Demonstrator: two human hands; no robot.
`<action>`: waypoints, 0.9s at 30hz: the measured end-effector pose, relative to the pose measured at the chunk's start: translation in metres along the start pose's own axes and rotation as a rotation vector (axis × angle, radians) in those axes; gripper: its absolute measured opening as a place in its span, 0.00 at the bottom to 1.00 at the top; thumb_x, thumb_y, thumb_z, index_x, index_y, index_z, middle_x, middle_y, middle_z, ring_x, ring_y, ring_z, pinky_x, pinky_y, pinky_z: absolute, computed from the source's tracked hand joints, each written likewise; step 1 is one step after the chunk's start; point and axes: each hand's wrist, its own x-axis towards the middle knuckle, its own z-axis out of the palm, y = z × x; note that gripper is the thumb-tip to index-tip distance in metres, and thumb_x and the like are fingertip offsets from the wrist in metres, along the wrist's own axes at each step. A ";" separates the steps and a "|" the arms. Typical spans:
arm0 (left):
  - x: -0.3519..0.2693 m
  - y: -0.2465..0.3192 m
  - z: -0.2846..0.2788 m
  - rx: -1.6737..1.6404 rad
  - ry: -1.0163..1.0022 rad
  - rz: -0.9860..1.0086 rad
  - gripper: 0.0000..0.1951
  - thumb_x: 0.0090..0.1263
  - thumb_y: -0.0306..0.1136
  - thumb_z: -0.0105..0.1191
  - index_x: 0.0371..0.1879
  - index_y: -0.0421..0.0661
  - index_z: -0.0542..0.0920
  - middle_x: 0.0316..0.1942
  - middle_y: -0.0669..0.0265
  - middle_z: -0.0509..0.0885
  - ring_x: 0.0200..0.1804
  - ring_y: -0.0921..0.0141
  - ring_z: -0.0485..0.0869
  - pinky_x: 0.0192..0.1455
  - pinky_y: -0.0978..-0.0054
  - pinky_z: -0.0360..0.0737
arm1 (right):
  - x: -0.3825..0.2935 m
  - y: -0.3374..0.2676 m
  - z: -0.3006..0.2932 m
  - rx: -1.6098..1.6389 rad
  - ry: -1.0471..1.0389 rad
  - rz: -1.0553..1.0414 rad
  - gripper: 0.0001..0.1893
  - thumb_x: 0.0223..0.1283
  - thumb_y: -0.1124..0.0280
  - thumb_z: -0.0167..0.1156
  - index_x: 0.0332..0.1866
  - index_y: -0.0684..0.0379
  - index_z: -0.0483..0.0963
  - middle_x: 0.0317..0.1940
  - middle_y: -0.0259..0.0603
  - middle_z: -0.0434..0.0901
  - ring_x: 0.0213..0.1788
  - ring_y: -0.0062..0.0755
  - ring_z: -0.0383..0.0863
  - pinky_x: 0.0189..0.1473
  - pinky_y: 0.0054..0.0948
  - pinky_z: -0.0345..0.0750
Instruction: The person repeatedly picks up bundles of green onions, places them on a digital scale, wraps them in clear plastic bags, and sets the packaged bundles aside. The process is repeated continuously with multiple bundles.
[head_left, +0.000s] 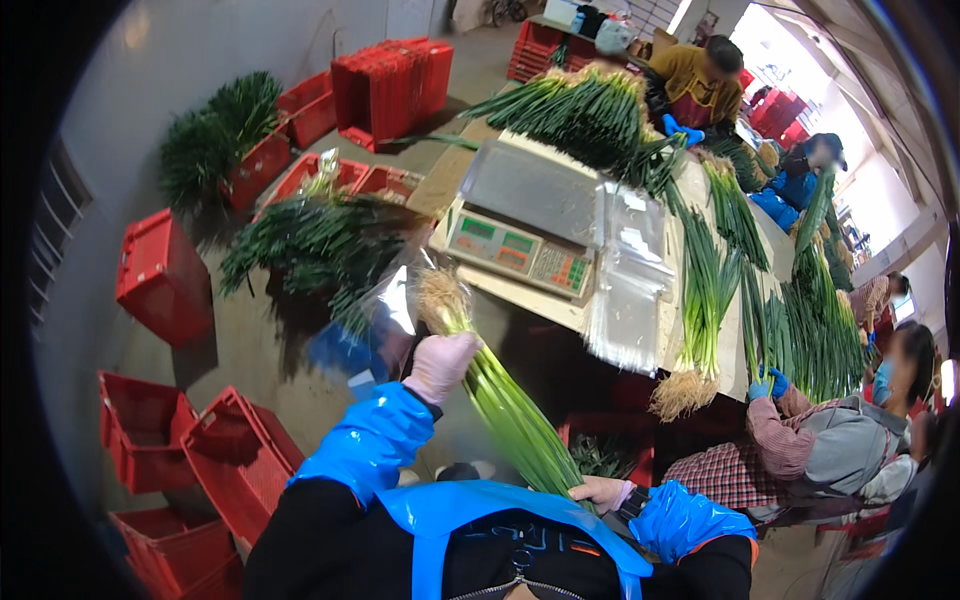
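Observation:
A long bunch of green onions (517, 416) slants across in front of my chest, roots up and leaves towards me. My gloved left hand (442, 367) is closed round the stems just below the pale root end. Lower down, my right hand (602, 492) grips the leaf end. Clear plastic film (397, 300) shows around and beside the roots; whether it is a bag around them I cannot tell. Beyond the bunch, a digital scale (517, 247) stands on the table (517, 298) with a bare metal pan. A stack of clear plastic bags (626, 300) lies beside it.
More green onions (697, 300) lie on the table's right, with a large heap (577, 112) at the back. Co-workers (697, 82) handle onions along the far side and right (832, 442). Red crates (240, 457) stand on the left floor; onion leaves (315, 247) spill over others.

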 end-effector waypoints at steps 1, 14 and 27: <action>-0.008 0.003 0.003 -0.069 -0.051 0.008 0.03 0.64 0.33 0.58 0.31 0.50 0.79 0.21 0.58 0.79 0.25 0.57 0.82 0.27 0.63 0.79 | -0.005 0.006 0.009 0.011 0.018 0.068 0.36 0.60 0.57 0.65 0.69 0.64 0.62 0.63 0.43 0.73 0.62 0.31 0.72 0.66 0.33 0.67; -0.120 0.021 0.022 -0.348 -0.567 -0.332 0.11 0.72 0.44 0.53 0.48 0.55 0.78 0.38 0.58 0.85 0.40 0.57 0.85 0.44 0.64 0.82 | 0.033 0.013 0.078 0.028 0.197 0.294 0.21 0.66 0.57 0.61 0.56 0.62 0.75 0.46 0.37 0.82 0.46 0.25 0.81 0.51 0.28 0.77; -0.101 0.059 0.009 -0.549 -0.564 -0.598 0.11 0.73 0.43 0.51 0.46 0.54 0.82 0.41 0.59 0.86 0.45 0.57 0.85 0.49 0.64 0.80 | 0.084 -0.011 0.048 -0.112 0.301 0.275 0.21 0.62 0.55 0.64 0.54 0.59 0.78 0.49 0.40 0.83 0.46 0.27 0.83 0.49 0.30 0.79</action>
